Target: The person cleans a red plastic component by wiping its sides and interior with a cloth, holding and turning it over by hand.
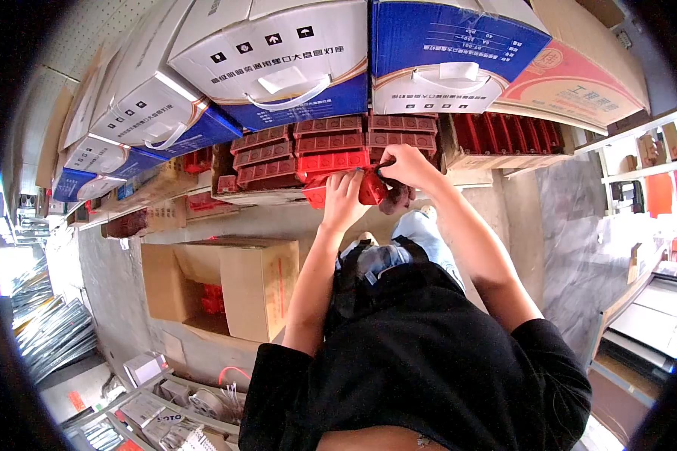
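At the front of the shelf, my left hand (pixel 343 201) is closed over a bright red plastic box (pixel 371 189) that looks like an electrical junction box. My right hand (pixel 408 165) has its fingers bent in a pinch at the upper right edge of that red box; what lies between the fingertips is hidden. Just below the right hand shows a dark, pinkish lump (pixel 396 200) that I cannot make out. Directly behind my hands, dark red plastic boxes (pixel 265 159) sit stacked in rows in an open carton, with a few brighter red ones (pixel 335 161) in the middle stack.
Blue and white cartons (pixel 278 64) with carry handles line the shelf above. Another open carton of red parts (pixel 504 134) is to the right. On the floor at left stands a cardboard box (pixel 257 289) with red pieces inside. Shelving (pixel 643 161) is at far right.
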{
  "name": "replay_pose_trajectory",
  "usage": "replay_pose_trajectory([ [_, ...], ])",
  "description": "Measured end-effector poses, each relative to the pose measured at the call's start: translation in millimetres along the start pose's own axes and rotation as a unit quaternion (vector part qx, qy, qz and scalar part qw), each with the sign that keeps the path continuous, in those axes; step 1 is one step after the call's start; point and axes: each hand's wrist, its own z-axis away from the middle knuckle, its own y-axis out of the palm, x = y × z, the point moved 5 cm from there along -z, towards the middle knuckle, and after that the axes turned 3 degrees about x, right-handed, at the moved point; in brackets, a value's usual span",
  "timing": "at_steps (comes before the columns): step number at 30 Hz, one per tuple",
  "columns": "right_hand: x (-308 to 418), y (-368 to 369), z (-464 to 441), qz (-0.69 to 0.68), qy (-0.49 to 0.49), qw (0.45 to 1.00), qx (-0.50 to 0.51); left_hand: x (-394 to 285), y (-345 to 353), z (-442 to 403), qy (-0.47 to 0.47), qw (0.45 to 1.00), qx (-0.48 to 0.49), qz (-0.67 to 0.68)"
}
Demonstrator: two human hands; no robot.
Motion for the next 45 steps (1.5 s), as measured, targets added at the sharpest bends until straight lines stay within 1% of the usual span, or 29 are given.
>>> replay_pose_trajectory([
  [1,-0.9,0.2,-0.3,-0.004,0.031,0.999,0.008,-1.5,0.8,-0.6,0.001,1.0,-0.003,-0.017],
  [4,-7.3,4.2,-5.6,-0.005,0.063,0.998,-0.014,-6.5,2.2,-1.1,0.005,0.998,-0.006,-0.06],
  [7,-15.4,6.3,-12.5,-0.016,0.1,0.993,0.064,-10.0,3.1,-1.4,0.012,0.997,-0.001,-0.079],
  [10,-21.0,3.7,-13.8,-0.059,0.11,0.989,0.081,-12.6,3.7,-4.3,0.006,0.997,-0.001,-0.08],
  [11,-28.2,7.7,-18.0,-0.059,0.076,0.992,0.079,-11.8,2.8,-6.7,-0.002,0.997,-0.009,-0.073],
  [12,-24.7,5.1,-17.4,-0.089,0.057,0.994,0.04,-11.9,0.7,-9.9,-0.009,0.998,-0.016,-0.065],
  [14,-16.7,1.4,-13.2,-0.149,0.017,0.988,-0.039,-9.6,-1.5,-15.7,-0.048,0.999,-0.012,0.0],
  [15,-4.6,-5.3,-7.4,-0.109,-0.005,0.992,-0.069,-8.4,-2.0,-17.8,-0.068,0.997,-0.011,0.032],
  [18,12.4,-13.1,0.7,-0.054,-0.073,0.992,-0.092,-5.9,0.0,-19.9,-0.103,0.991,0.026,0.083],
  [19,14.7,-13.7,2.4,-0.042,-0.117,0.988,-0.097,-5.8,-0.2,-19.7,-0.107,0.99,0.027,0.09],
  [21,14.0,-11.8,2.0,-0.043,-0.156,0.982,-0.098,-6.3,0.0,-20.1,-0.113,0.988,0.028,0.104],
  [22,14.2,-11.1,2.7,-0.043,-0.174,0.979,-0.098,-7.4,0.3,-20.3,-0.102,0.991,0.024,0.084],
  [26,0.8,-9.3,-6.0,-0.045,-0.031,0.995,-0.083,-9.1,4.3,-13.8,-0.048,0.999,-0.001,-0.01],
  [27,-5.5,-7.1,-11.5,-0.05,0.014,0.997,-0.05,-10.8,1.9,-15.5,-0.03,0.999,-0.007,-0.039],
  [29,-12.9,-6.2,-15.8,-0.049,0.062,0.997,-0.008,-14.7,0.0,-17.0,0.0,0.995,-0.013,-0.094],
  [31,-14.5,-5.9,-14.6,-0.057,0.102,0.992,0.044,-18.9,-1.8,-15.9,0.008,0.995,-0.017,-0.097],
  [32,-13.3,-7.6,-13.9,-0.068,0.093,0.992,0.044,-20.4,-2.4,-16.2,0.013,0.995,-0.019,-0.099],
  [34,-11.4,-7.9,-10.9,-0.091,0.075,0.992,0.044,-14.8,0.3,-17.0,-0.035,0.998,-0.012,-0.048],
  [36,4.4,-9.9,-5.1,-0.088,-0.052,0.994,-0.05,-10.9,0.6,-16.5,-0.087,0.996,-0.005,0.004],
  [37,11.9,-11.4,-0.3,-0.085,-0.116,0.985,-0.097,-10.1,-1.0,-17.6,-0.114,0.993,-0.001,0.03],
  [38,13.7,-9.6,1.6,-0.092,-0.148,0.979,-0.106,-8.5,-1.6,-18.4,-0.141,0.988,0.002,0.057],
  [40,14.1,-6.8,1.5,-0.08,-0.182,0.973,-0.121,-6.8,0.9,-15.8,-0.141,0.988,0.002,0.067],
  [42,7.6,-3.1,-0.6,-0.061,-0.109,0.985,-0.121,-6.5,0.0,-13.8,-0.13,0.989,0.0,0.064],
  [43,4.4,-2.6,-0.9,-0.051,-0.071,0.989,-0.121,-7.9,2.3,-12.8,-0.11,0.993,0.006,0.037],
  [45,-3.2,-2.0,-1.8,-0.042,0.002,0.995,-0.086,-10.6,6.0,-11.1,-0.07,0.997,0.02,-0.019],
])
